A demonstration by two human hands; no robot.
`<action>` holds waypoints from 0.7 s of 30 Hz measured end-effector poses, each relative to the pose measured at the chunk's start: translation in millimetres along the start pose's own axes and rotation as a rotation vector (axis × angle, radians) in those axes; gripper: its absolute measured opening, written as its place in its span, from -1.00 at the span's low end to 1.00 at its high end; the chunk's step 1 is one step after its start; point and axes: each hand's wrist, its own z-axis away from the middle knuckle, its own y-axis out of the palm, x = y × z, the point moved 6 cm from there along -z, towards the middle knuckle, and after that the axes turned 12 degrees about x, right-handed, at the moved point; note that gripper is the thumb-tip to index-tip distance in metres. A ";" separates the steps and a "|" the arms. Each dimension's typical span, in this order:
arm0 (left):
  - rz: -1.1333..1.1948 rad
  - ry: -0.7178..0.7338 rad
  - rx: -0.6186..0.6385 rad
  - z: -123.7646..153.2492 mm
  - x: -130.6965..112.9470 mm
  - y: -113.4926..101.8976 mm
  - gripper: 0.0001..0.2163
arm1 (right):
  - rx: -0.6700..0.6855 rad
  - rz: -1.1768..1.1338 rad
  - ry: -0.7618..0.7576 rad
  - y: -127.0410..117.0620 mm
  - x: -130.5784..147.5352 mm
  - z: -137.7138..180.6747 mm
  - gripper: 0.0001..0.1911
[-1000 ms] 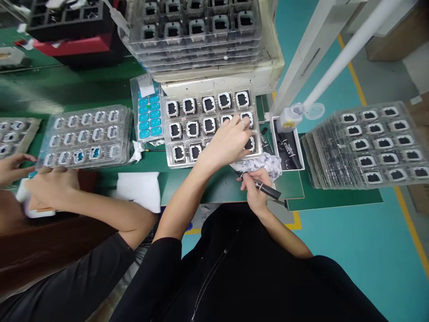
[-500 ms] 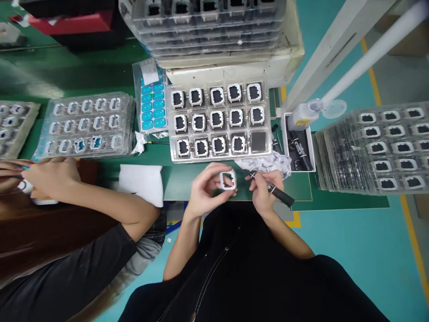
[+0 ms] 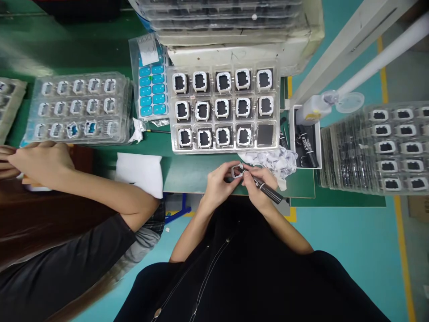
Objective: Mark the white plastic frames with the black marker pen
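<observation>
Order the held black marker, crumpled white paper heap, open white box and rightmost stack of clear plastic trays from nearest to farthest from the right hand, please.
1. Black marker, in the right hand
2. Paper heap, just beyond
3. White box, rightward
4. Tray stack, far right

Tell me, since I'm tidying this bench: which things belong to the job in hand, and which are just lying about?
Likely belonging:
white frame, in the left hand
black marker, in the right hand
clear tray of similar frames

Likely lying about:
crumpled paper
white sheet
pack of blue pieces
</observation>
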 end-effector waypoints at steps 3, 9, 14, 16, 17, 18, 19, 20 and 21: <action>-0.025 -0.007 0.005 1.0 0.2 0.7 -0.68 | 0.006 0.035 0.004 0.3 0.5 -0.5 -0.85; -0.028 -0.001 0.003 1.0 -2.7 0.0 -0.68 | -0.003 0.034 0.026 0.2 -1.8 -0.6 -0.85; -0.034 -0.026 0.017 1.3 -1.9 0.5 -0.68 | -0.016 0.004 0.034 -0.1 -1.0 -2.0 -0.83; -0.047 -0.037 0.022 1.5 -1.1 0.9 -0.68 | -0.016 0.002 0.049 -0.2 -1.2 -2.4 -0.83; -0.052 -0.038 0.024 1.6 -1.0 1.2 -0.68 | -0.015 0.004 0.053 -0.2 -1.2 -2.5 -0.83; -0.058 -0.038 0.027 1.6 -1.1 1.4 -0.68 | -0.015 0.005 0.054 -0.4 -1.1 -2.4 -0.83; -0.064 -0.036 0.030 1.6 -1.4 1.7 -0.68 | -0.015 0.008 0.052 -0.5 -0.8 -2.2 -0.83; -0.074 -0.032 0.033 1.6 -1.8 2.0 -0.68 | -0.013 0.014 0.048 -0.6 -0.4 -2.0 -0.84; -0.087 -0.030 0.036 1.5 -2.3 2.3 -0.67 | -0.012 0.024 0.045 -0.7 0.0 -1.7 -0.85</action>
